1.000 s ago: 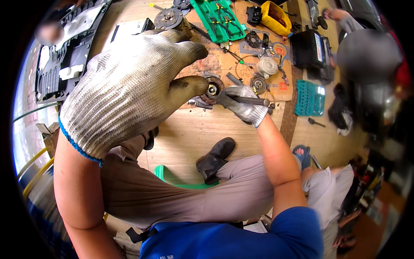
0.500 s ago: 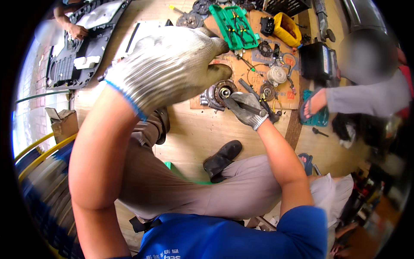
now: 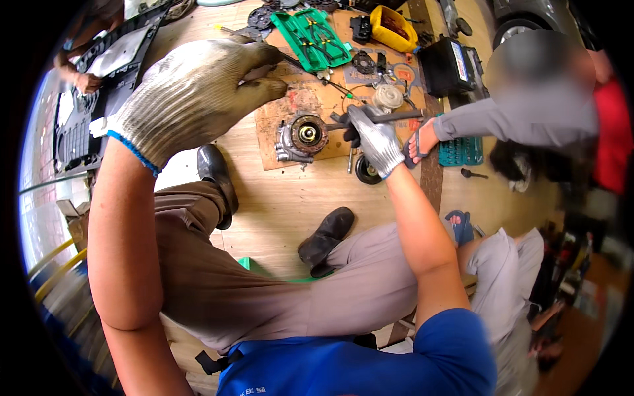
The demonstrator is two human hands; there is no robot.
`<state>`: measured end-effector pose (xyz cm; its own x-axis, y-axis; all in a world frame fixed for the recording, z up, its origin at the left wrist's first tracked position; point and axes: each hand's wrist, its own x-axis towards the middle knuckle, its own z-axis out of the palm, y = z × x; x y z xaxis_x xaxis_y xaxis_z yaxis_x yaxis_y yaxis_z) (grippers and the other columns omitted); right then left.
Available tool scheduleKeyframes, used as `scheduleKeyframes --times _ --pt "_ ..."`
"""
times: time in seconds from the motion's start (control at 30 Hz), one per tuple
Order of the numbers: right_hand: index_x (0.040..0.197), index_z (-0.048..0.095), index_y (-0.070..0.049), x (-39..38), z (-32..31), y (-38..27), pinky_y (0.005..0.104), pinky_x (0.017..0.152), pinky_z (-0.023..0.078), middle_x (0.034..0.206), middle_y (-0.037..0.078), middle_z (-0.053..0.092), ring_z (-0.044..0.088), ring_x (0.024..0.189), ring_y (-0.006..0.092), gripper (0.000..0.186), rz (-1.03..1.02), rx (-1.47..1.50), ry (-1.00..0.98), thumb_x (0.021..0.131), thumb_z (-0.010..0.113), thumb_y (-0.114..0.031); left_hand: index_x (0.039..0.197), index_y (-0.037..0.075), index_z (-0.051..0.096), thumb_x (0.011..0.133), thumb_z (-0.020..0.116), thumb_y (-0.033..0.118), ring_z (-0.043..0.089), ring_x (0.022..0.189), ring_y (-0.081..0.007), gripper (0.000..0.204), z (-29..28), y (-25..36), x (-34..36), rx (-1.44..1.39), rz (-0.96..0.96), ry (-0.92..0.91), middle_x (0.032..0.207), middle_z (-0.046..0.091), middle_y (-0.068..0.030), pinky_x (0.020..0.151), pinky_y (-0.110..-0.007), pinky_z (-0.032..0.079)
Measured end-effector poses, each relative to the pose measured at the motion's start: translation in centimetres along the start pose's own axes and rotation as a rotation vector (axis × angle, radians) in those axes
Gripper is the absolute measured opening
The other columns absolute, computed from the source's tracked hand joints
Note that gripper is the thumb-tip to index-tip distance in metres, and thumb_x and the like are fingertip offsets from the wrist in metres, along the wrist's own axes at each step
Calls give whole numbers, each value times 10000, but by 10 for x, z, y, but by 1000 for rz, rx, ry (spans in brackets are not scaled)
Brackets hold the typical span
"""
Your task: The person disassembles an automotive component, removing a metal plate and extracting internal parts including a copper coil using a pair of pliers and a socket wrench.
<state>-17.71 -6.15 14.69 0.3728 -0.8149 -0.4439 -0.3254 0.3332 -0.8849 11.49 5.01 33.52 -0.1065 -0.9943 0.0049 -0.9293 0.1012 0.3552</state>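
My left hand (image 3: 198, 96), in a white knit glove with a blue cuff and dirty fingers, hovers up and left of the metal unit. Its fingers bend with a gap to the thumb, and I see nothing between them. My right hand (image 3: 375, 142), gloved too, closes around a dark metal bar (image 3: 399, 115) that lies nearly level, one end pointing at the unit. The unit, compressor-like with a round rusty pulley (image 3: 308, 134) facing up, rests on cardboard (image 3: 267, 135). A black ring-shaped pulley (image 3: 365, 173) lies on the floor beside my right wrist.
An open green tool case (image 3: 314, 41), a yellow container (image 3: 394, 30), a pale round part (image 3: 387, 98) and a black battery (image 3: 446, 66) lie beyond. A person's sandalled foot (image 3: 422, 140) stands at right by a teal tray (image 3: 461, 153). Another person's hand (image 3: 88, 82) touches a dark panel.
The bar has swung away from the pulley's hub and now lies sideways in my right hand. My left hand has drawn back leftward from the unit. The view has shifted.
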Motion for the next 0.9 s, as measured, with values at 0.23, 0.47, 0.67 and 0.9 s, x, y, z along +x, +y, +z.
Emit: scheduleKeyframes --times 0.23,0.47,0.67,0.9 --pt "850 727 -25 17 26 27 341 617 487 682 60 684 619 627 149 468 4 -27 91 1040 675 -450 1247 47 712 990 632 373 689 935 -452 423 1 10 8 -10 -42 -64 990 726 -235 826 -533 541" --pt "955 732 -19 23 28 20 281 556 479 727 34 687 618 608 107 383 -51 -255 63 1030 715 -394 1274 36 699 980 629 342 689 994 -425 430 3 5 9 38 -51 -89 1116 695 -219 883 -486 542" --pt "1029 694 -22 19 23 0 295 632 539 857 55 705 685 704 115 315 -128 -181 -112 1050 698 -336 1289 61 698 955 687 317 687 1024 -424 421 5 3 4 51 -36 -61 1173 702 -202 884 -483 555" --pt "1081 691 -23 25 32 -13 286 584 553 890 65 729 698 685 138 268 -133 -69 -68 1062 677 -290 1302 54 697 949 695 318 691 1037 -419 441 4 -6 4 57 -20 -35 1179 713 -194 897 -478 557"
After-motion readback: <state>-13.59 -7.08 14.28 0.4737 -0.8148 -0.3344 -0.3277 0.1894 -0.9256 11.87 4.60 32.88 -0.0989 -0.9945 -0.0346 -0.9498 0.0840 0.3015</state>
